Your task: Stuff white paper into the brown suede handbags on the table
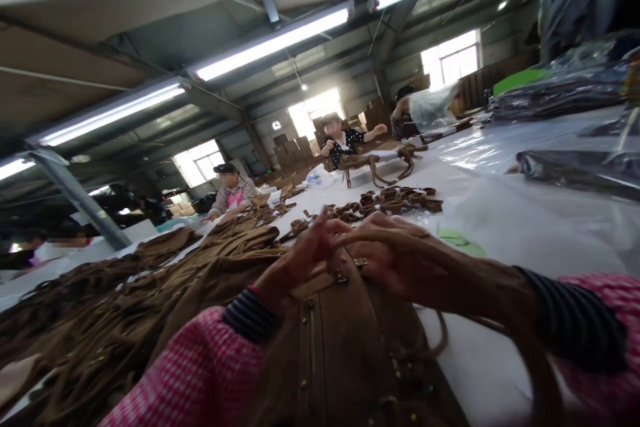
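Note:
A brown bag [345, 347] with a vertical zipper and metal fittings lies in front of me on the table. My left hand [307, 257] is at its top edge, with the fingers closed around a brown strap [395, 237]. The strap arcs over my right hand and wrist and drops down at the right. My right hand [395, 267] is bent over the top of the bag beside a small metal buckle [341, 275]. Its fingers are curled, but blur and the strap hide what they grip.
A wide heap of brown bags [150, 307] covers the left side. Several coiled straps [395, 200] lie ahead on the white table [480, 340]. Green pieces [460, 240] and plastic-wrapped goods [555, 100] are at the right. Co-workers, including a person in a dotted top [345, 143], are across the table.

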`<action>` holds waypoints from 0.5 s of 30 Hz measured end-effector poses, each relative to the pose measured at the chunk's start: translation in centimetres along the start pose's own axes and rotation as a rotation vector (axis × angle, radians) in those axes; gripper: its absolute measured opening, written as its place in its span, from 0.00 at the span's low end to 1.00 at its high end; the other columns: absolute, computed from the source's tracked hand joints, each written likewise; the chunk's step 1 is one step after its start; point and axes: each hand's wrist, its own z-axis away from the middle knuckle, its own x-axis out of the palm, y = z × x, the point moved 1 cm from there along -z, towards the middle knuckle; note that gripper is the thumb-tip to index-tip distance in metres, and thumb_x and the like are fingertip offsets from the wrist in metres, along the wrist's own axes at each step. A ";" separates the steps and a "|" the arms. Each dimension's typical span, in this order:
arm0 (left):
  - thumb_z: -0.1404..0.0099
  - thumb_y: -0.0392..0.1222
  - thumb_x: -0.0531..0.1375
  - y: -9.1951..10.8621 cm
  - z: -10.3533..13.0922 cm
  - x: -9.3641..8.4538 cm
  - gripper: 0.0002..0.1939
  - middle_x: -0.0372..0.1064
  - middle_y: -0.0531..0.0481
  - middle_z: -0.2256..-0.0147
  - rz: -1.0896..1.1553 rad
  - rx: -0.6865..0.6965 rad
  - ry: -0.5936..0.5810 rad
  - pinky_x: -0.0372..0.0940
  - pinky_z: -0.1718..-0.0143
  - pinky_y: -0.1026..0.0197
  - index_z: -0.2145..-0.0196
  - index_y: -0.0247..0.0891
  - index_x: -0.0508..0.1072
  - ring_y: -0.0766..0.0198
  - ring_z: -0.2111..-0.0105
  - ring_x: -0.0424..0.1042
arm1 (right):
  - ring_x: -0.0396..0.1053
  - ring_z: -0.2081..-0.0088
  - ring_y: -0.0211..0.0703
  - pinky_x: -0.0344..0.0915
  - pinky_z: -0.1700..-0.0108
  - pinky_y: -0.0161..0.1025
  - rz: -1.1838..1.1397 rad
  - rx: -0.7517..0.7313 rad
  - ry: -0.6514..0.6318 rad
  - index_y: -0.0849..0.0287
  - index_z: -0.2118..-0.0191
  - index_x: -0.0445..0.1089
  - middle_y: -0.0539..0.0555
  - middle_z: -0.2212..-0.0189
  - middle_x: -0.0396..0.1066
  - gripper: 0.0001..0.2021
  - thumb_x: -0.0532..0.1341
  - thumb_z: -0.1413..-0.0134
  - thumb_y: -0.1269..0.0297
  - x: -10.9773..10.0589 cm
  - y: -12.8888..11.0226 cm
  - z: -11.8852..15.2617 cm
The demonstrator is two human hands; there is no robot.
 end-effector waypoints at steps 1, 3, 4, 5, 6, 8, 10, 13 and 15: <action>0.34 0.75 0.43 0.0 1.7 -1.8 0.39 0.63 0.52 0.82 -0.010 -0.045 0.053 0.57 0.76 0.63 0.66 0.37 0.76 0.66 0.82 0.59 | 0.67 0.53 0.46 0.63 0.48 0.42 0.003 -0.073 -0.050 0.52 0.55 0.75 0.54 0.54 0.72 0.12 0.55 0.34 0.64 -0.1 -0.8 -0.4; 0.34 0.71 0.49 -0.6 5.7 -5.8 0.35 0.64 0.51 0.82 -0.166 -0.165 0.059 0.54 0.76 0.63 0.74 0.37 0.76 0.66 0.81 0.59 | 0.68 0.59 0.42 0.62 0.54 0.39 0.013 -0.177 -0.158 0.56 0.61 0.75 0.54 0.57 0.73 0.12 0.54 0.34 0.70 0.2 -1.2 -0.3; 0.34 0.67 0.54 -1.2 7.7 -7.7 0.30 0.66 0.51 0.80 -0.289 -0.211 0.031 0.56 0.73 0.63 0.72 0.37 0.78 0.66 0.79 0.60 | 0.68 0.61 0.41 0.62 0.56 0.38 0.021 -0.160 -0.190 0.57 0.64 0.74 0.53 0.60 0.73 0.12 0.54 0.35 0.72 0.6 -0.7 0.1; 0.38 0.62 0.61 -1.9 9.5 -9.5 0.23 0.70 0.51 0.77 -0.401 -0.279 -0.010 0.58 0.70 0.64 0.72 0.38 0.78 0.64 0.76 0.64 | 0.69 0.62 0.41 0.61 0.58 0.37 0.034 -0.095 -0.199 0.58 0.65 0.73 0.53 0.62 0.73 0.11 0.54 0.36 0.73 1.1 0.1 0.5; 0.42 0.59 0.65 -2.6 11.2 -10.9 0.19 0.73 0.51 0.74 -0.511 -0.358 -0.060 0.59 0.68 0.63 0.70 0.39 0.80 0.62 0.72 0.67 | 0.69 0.63 0.41 0.60 0.60 0.37 0.045 0.000 -0.196 0.59 0.66 0.73 0.53 0.65 0.73 0.10 0.56 0.38 0.73 1.9 1.1 1.1; 0.52 0.51 0.70 -3.5 13.2 -12.5 0.14 0.75 0.52 0.70 -0.731 -0.426 -0.041 0.59 0.67 0.64 0.70 0.42 0.81 0.58 0.67 0.69 | 0.69 0.65 0.43 0.58 0.63 0.37 0.041 0.192 -0.228 0.59 0.66 0.73 0.53 0.69 0.73 0.05 0.59 0.42 0.71 4.1 3.2 2.1; 0.51 0.49 0.69 -3.7 13.1 -12.1 0.11 0.74 0.53 0.70 -0.873 -0.376 0.029 0.59 0.67 0.64 0.70 0.43 0.81 0.58 0.67 0.68 | 0.69 0.68 0.43 0.57 0.66 0.37 -0.018 0.295 -0.286 0.59 0.67 0.73 0.52 0.71 0.73 0.04 0.61 0.44 0.67 6.3 4.4 2.9; 0.37 0.52 0.61 -2.8 9.6 -8.4 0.13 0.73 0.51 0.71 -0.896 -0.145 0.137 0.59 0.67 0.64 0.68 0.41 0.80 0.60 0.69 0.68 | 0.70 0.67 0.44 0.56 0.66 0.37 -0.085 0.356 -0.296 0.59 0.66 0.72 0.53 0.69 0.73 0.05 0.59 0.44 0.66 8.7 4.3 3.4; 0.33 0.50 0.58 -2.5 6.3 -5.1 0.14 0.75 0.49 0.68 -0.906 0.000 0.198 0.61 0.63 0.61 0.65 0.41 0.80 0.59 0.67 0.70 | 0.70 0.64 0.46 0.58 0.63 0.39 -0.053 0.377 -0.259 0.59 0.64 0.72 0.54 0.66 0.74 0.06 0.58 0.42 0.66 9.3 3.6 3.6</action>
